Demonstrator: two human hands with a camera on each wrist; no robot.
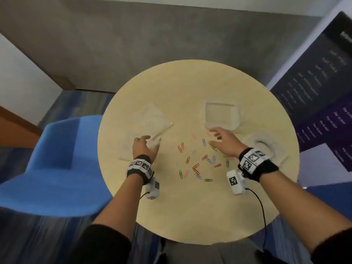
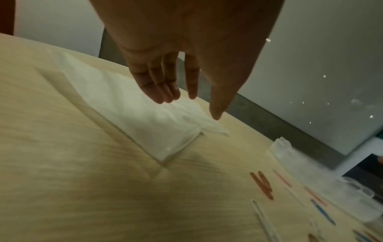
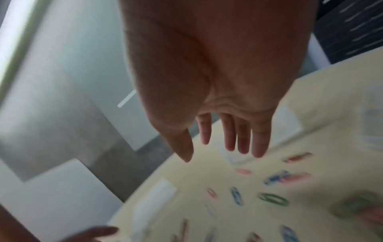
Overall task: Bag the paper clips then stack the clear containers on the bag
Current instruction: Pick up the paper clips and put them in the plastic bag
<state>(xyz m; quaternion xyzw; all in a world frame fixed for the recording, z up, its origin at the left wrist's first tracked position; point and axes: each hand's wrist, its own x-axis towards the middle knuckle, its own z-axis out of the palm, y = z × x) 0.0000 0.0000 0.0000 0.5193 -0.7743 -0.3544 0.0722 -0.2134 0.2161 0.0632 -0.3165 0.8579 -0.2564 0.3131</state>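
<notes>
Round pale-wood tabletop. Coloured wire paper clips: scattered loose at the centre. Clear plastic bag: flat, toward the left edge. Clear rectangular plastic containers: one toward the far right, one at the right edge. Left hand: fingers straight, empty, above the bag. Right hand: fingers spread, empty, above the clips.

No words or numbers clear enough to read. Rows of small pale writing on the dark board by the wall, all too blurry to make out. Black-and-white square code marks on the bands at the left wrist and the right wrist, and on the 2 small white boxes under them, but no letters there.
</notes>
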